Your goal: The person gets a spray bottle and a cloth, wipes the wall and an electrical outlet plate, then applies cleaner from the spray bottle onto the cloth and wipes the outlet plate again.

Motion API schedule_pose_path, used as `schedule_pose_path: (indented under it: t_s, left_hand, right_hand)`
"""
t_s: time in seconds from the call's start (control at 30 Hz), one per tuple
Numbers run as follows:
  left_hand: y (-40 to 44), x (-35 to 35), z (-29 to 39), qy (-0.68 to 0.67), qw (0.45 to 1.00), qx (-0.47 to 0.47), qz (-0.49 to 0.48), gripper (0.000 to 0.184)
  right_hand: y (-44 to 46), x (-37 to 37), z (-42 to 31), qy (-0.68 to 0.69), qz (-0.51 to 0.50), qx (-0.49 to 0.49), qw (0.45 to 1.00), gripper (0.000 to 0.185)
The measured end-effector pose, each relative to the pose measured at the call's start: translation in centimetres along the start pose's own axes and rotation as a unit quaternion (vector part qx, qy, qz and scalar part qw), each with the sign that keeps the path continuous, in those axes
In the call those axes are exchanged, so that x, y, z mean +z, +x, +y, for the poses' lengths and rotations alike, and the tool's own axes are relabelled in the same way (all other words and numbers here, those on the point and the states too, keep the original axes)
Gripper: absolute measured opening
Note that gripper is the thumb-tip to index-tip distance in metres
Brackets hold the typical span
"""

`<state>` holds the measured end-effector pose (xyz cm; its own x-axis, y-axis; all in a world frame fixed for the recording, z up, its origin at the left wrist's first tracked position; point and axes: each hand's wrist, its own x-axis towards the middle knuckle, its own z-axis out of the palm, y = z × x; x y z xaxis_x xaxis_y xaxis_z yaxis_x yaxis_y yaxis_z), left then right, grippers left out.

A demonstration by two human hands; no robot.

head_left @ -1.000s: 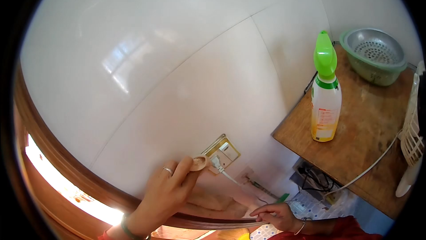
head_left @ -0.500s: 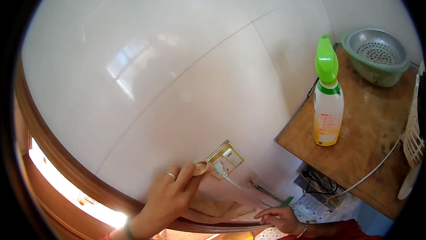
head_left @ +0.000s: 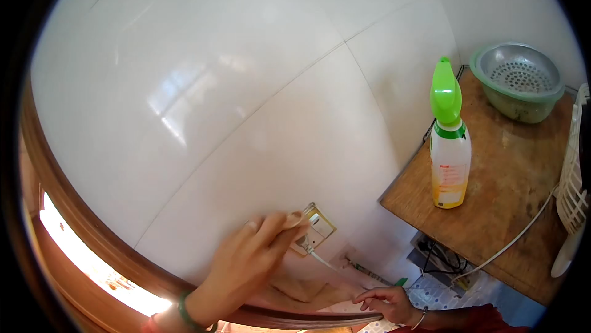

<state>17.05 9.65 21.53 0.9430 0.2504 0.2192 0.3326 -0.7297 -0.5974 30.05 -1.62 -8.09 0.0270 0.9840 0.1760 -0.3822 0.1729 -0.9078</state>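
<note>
My left hand (head_left: 249, 260) pinches a small round beige object (head_left: 294, 220) between thumb and fingers, at the left edge of a wall socket (head_left: 321, 227). A white plug (head_left: 304, 245) with a white cord sits in the socket, just beside the fingertips. Low in the view, my right hand (head_left: 388, 304) has its fingers loosely stretched out and holds nothing. A green strip (head_left: 401, 282) shows just above that hand.
On the wooden table (head_left: 492, 210) at the right stand a spray bottle (head_left: 450, 160) and a green basin (head_left: 523, 108) with a metal strainer. A white plastic rack (head_left: 574, 191) lies at the far right. Dark cables (head_left: 448, 261) hang below the tabletop.
My left hand has moved right with the beige object, from left of the socket to its edge, partly covering the plug. My right hand has hardly moved.
</note>
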Motion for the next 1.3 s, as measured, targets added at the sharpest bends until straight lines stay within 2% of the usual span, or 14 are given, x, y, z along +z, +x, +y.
schedule_pose_path:
  t_s: [0.07, 0.13, 0.27, 0.33, 0.47, 0.57, 0.67, 0.73, 0.77, 0.83, 0.93, 1.1, 1.17, 1.3]
  left_hand:
    - [2.3, 0.6, 0.3, -0.031, 0.999, 0.016, 0.026, 0.048]
    - [4.0, 1.7, 0.8, 0.01, 0.999, 0.034, 0.004, 0.047]
    - [2.7, 0.8, 0.6, -0.05, 0.998, 0.034, 0.024, 0.043]
    - [0.9, -0.2, 0.0, -0.043, 0.999, 0.015, 0.003, 0.042]
    - [1.3, 0.8, -0.7, 0.031, 0.999, 0.039, 0.009, 0.044]
    - [4.1, 1.4, -0.1, -0.021, 0.997, 0.071, 0.014, 0.046]
    - [4.0, 1.5, 0.1, 0.035, 0.996, 0.08, 0.011, 0.049]
    - [2.8, 0.5, 0.0, -0.024, 0.997, 0.061, 0.036, 0.049]
    - [2.0, 0.4, 0.1, -0.023, 0.997, 0.063, 0.034, 0.049]
    - [0.7, 0.4, 0.3, 0.014, 1.0, 0.002, -0.005, 0.046]
    - [1.6, 0.8, 0.3, -0.01, 0.999, 0.002, 0.036, 0.044]
    - [3.5, 1.7, 0.9, -0.01, 0.999, 0.018, 0.04, 0.044]
    - [3.1, 1.4, 1.0, -0.019, 0.998, 0.016, 0.05, 0.045]
    - [0.5, 0.3, 0.8, 0.01, 0.999, -0.022, 0.027, 0.045]
  right_hand:
    - [0.2, 0.2, -0.2, 0.015, 0.002, 0.007, 1.0, 0.021]
    - [0.2, 0.7, -0.8, 0.017, -0.007, -0.01, 1.0, 0.021]
    - [-0.5, -0.1, -1.1, 0.014, -0.012, 0.012, 1.0, 0.021]
    - [-0.8, -0.8, -1.0, -0.015, 0.01, 0.036, 0.999, 0.021]
    - [-0.6, -2.1, 0.4, 0.025, 0.052, 0.026, 0.998, 0.022]
    - [-0.3, -1.5, 0.9, 0.039, 0.032, 0.027, 0.998, 0.021]
    - [-0.5, -1.1, 0.2, 0.052, 0.028, 0.031, 0.998, 0.021]
    - [-0.7, -1.6, -0.6, 0.045, 0.035, 0.045, 0.997, 0.021]
    - [-0.6, -1.7, -0.7, 0.043, 0.043, 0.059, 0.996, 0.021]
    - [-0.6, -2.3, 0.2, 0.057, 0.053, 0.053, 0.996, 0.021]
    - [-0.4, -2.4, 0.7, 0.059, 0.062, 0.045, 0.995, 0.02]
    - [-0.5, -1.0, 0.6, 0.042, 0.023, 0.02, 0.999, 0.02]
    - [-1.0, -1.0, 0.4, 0.041, 0.009, 0.08, 0.996, 0.02]
    - [-1.0, -1.5, 0.5, 0.049, 0.019, 0.066, 0.996, 0.021]
